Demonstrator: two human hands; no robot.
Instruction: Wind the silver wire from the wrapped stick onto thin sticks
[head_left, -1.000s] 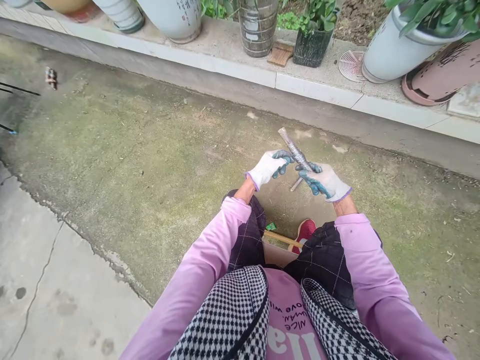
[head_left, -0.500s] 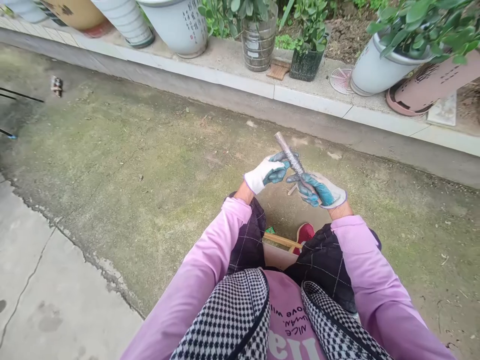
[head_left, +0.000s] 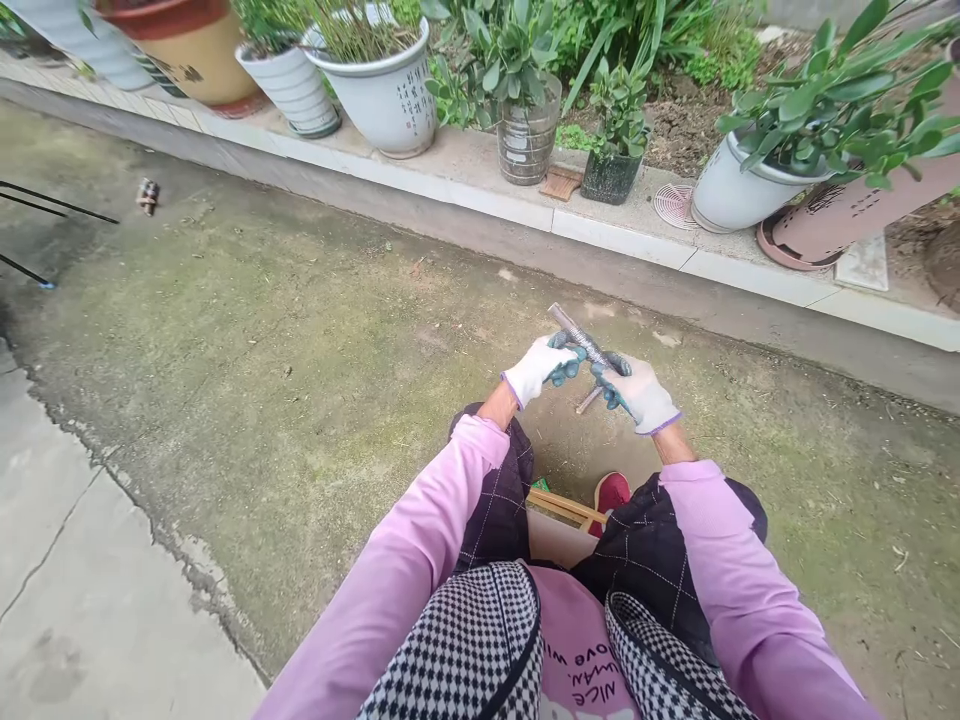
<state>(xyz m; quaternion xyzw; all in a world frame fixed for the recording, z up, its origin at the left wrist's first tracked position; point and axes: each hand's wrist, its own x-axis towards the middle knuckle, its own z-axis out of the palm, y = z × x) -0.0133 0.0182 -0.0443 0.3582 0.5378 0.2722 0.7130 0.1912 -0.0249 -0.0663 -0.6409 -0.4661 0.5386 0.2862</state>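
Observation:
Both my hands wear white gloves with teal-coated palms. My right hand (head_left: pixel 639 392) grips a grey, rough-textured metal rod (head_left: pixel 576 335) that slants up and to the left. My left hand (head_left: pixel 541 367) has its fingers curled against the rod from the left side, just below the free end. A short thin stick (head_left: pixel 588 401) lies on the ground under the hands. I sit low with my knees apart, pink sleeves and dark quilted trousers in view.
A mossy concrete floor (head_left: pixel 285 340) spreads around me, cracked at the left. A raised kerb (head_left: pixel 622 245) at the back carries several plant pots (head_left: pixel 386 95). A red shoe (head_left: pixel 611 492) and a wooden strip (head_left: pixel 566 505) lie between my knees. Thin black rods (head_left: pixel 56 203) lie far left.
The view has tilted up, showing more of the pots and plants. My hands stayed together on the rod, and my right palm has turned downwards.

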